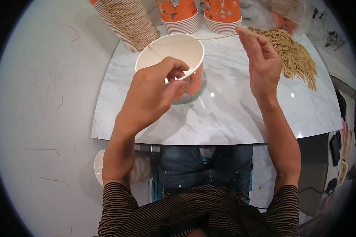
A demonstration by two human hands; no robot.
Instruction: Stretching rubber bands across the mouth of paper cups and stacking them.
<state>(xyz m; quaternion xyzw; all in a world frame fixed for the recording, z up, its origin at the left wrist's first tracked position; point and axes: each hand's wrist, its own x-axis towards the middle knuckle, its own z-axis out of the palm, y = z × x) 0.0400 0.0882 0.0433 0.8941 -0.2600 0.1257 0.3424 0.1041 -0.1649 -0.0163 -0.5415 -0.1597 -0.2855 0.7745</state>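
A white paper bucket (196,81) with an orange printed outside stands on the marble-patterned table, its wide mouth facing up. My left hand (150,89) is closed at its near rim, fingers curled over the inside and thumb outside. A thin tan string (213,38) stretches from the bucket's far left rim, across the mouth, to my right hand (263,63). That hand is raised to the right of the bucket, with the string's end pinched between thumb and fingertips. Beyond it lies a loose heap of tan strings (298,55) on the table.
A leaning stack of nested buckets (124,23), with tan string handles, rises at the far left. Two upright stacks, an orange-topped stack (180,21) and its neighbour (223,21), stand behind. Clear plastic wrapping (261,15) lies at the back right. A white bin (99,168) is below the table.
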